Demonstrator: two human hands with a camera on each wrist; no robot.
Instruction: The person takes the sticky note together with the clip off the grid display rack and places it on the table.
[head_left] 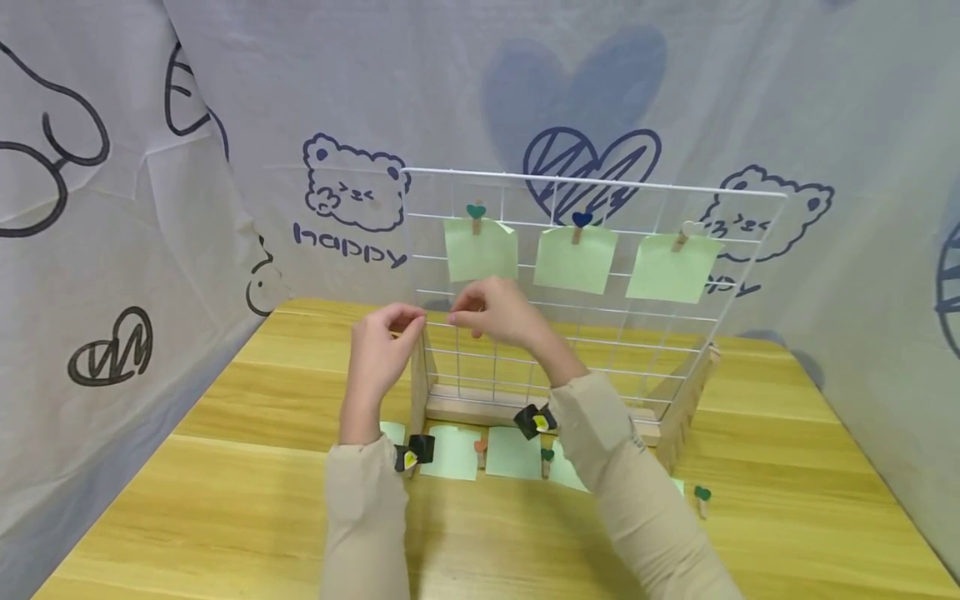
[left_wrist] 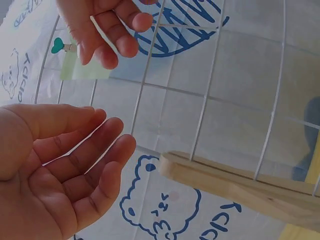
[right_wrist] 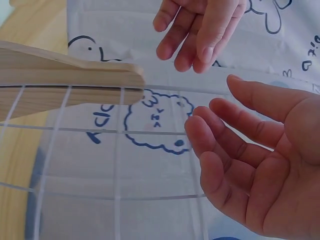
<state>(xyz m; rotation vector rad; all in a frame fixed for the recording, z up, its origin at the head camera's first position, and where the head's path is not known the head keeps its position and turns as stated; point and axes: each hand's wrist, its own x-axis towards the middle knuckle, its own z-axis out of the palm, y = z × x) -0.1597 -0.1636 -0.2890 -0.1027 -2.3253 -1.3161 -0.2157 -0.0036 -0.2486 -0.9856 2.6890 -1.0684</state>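
Note:
My left hand (head_left: 377, 354) is raised by the left edge of a white wire grid (head_left: 600, 180), its fingers loosely bent and holding nothing. Close to its right, my right hand (head_left: 501, 313) hovers before the grid, also with nothing between thumb and fingers. Both wrist views show a gap between thumb and fingertips. On the grid hang three pale green paper notes: a left note (head_left: 483, 254) under a green heart clothespin (head_left: 476, 213), a middle note (head_left: 576, 262) under a navy one (head_left: 582, 221), and a right note (head_left: 670, 271) under a white one (head_left: 692, 229).
A wooden base (head_left: 468, 407) supports the grid. In front of it, several green notes (head_left: 450, 454) lie on the wooden table (head_left: 255, 492), some partly behind my sleeves. Among them are an orange heart clothespin (head_left: 481, 448) and a green one (head_left: 547, 457). Another green clothespin (head_left: 702, 495) lies farther right.

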